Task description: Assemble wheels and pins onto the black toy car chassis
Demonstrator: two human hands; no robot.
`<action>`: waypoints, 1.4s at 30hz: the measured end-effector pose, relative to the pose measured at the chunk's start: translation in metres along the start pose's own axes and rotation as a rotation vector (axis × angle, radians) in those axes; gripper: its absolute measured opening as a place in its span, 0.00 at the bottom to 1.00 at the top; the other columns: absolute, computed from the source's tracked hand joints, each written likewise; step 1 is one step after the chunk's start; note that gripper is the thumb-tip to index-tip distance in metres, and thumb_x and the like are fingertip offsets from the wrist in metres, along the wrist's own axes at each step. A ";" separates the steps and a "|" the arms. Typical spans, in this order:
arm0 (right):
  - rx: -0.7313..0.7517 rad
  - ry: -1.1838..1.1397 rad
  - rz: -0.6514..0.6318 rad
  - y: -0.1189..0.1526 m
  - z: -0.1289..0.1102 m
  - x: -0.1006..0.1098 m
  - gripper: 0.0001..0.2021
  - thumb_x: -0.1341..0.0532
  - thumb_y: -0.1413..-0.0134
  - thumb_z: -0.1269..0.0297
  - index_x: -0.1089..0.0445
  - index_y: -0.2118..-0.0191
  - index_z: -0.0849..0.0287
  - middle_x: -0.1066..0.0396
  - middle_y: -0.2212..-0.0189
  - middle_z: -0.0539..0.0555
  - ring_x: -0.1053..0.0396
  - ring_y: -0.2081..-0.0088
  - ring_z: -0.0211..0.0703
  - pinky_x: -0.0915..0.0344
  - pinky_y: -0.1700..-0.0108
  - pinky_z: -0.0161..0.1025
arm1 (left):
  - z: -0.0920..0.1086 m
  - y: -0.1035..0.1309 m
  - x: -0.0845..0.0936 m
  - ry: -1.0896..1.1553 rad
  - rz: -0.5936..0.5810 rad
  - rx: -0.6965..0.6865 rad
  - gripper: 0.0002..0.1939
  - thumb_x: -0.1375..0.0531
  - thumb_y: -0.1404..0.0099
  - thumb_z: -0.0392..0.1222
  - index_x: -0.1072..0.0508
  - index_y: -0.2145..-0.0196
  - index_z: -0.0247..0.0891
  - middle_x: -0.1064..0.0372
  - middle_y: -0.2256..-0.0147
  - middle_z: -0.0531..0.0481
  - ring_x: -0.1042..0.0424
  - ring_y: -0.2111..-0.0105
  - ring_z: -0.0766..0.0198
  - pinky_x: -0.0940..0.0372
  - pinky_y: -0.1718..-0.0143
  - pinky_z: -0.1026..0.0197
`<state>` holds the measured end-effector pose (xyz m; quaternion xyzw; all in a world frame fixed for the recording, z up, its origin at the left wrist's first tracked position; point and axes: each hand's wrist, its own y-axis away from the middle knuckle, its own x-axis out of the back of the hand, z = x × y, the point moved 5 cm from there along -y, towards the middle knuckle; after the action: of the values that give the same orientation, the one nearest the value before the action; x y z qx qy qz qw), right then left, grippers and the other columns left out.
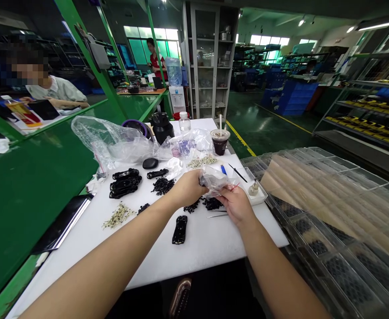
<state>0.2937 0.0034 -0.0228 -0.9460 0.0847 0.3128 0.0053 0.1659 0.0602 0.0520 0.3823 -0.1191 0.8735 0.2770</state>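
Both hands are up over the white table, closed on a clear plastic bag. My left hand grips the bag's left end, and my right hand pinches its lower right edge, where a red strip shows. What the bag contains I cannot make out. Below the hands lie heaps of small black parts, partly covered by them. Nearer to me rests a single black toy car body. Several more black car bodies are grouped at the left, beside a black parts pile and pale small parts.
At the back stand a lidded cup with a straw, a clear bottle and a large plastic bag. A white tray holds a small bottle. Transparent compartment trays are stacked at right. A co-worker sits beyond the green partition.
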 end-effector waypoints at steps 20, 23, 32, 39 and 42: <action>0.158 0.497 -0.061 0.000 -0.015 -0.011 0.18 0.32 0.48 0.56 0.24 0.54 0.62 0.26 0.65 0.54 0.31 0.66 0.42 0.35 0.63 0.39 | -0.025 0.023 -0.009 0.779 0.112 0.237 0.17 0.33 0.46 0.32 0.27 0.58 0.33 0.25 0.62 0.47 0.24 0.62 0.60 0.27 0.54 0.52; 0.263 0.653 -0.095 0.007 -0.037 -0.037 0.20 0.35 0.45 0.60 0.26 0.47 0.59 0.28 0.57 0.56 0.32 0.61 0.44 0.34 0.59 0.40 | -0.028 0.044 -0.018 1.064 0.246 0.303 0.17 0.33 0.45 0.35 0.28 0.57 0.36 0.25 0.60 0.47 0.24 0.60 0.65 0.27 0.53 0.60; 0.330 1.004 -0.395 0.056 -0.060 -0.125 0.19 0.34 0.46 0.64 0.25 0.47 0.56 0.31 0.61 0.53 0.34 0.65 0.42 0.35 0.59 0.43 | -0.022 0.122 -0.018 1.418 0.421 0.234 0.21 0.28 0.45 0.43 0.25 0.54 0.38 0.24 0.55 0.45 0.24 0.53 0.57 0.27 0.55 0.61; 0.481 1.004 -0.615 0.094 -0.086 -0.155 0.15 0.42 0.36 0.70 0.23 0.49 0.47 0.27 0.63 0.50 0.30 0.63 0.40 0.34 0.62 0.37 | -0.059 0.233 -0.005 1.263 0.431 0.252 0.27 0.25 0.50 0.47 0.23 0.52 0.41 0.25 0.51 0.41 0.25 0.52 0.51 0.29 0.50 0.55; 0.505 1.065 -0.755 0.123 -0.080 -0.171 0.14 0.40 0.37 0.71 0.24 0.50 0.47 0.24 0.59 0.47 0.27 0.60 0.39 0.32 0.57 0.35 | -0.072 0.290 0.021 0.925 0.692 0.210 0.38 0.28 0.49 0.58 0.32 0.41 0.60 0.38 0.36 0.53 0.35 0.39 0.48 0.36 0.39 0.50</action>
<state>0.1861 -0.0962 0.1481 -0.9050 -0.1887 -0.2460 0.2912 -0.0561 -0.1390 0.0192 -0.0741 -0.0165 0.9963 -0.0407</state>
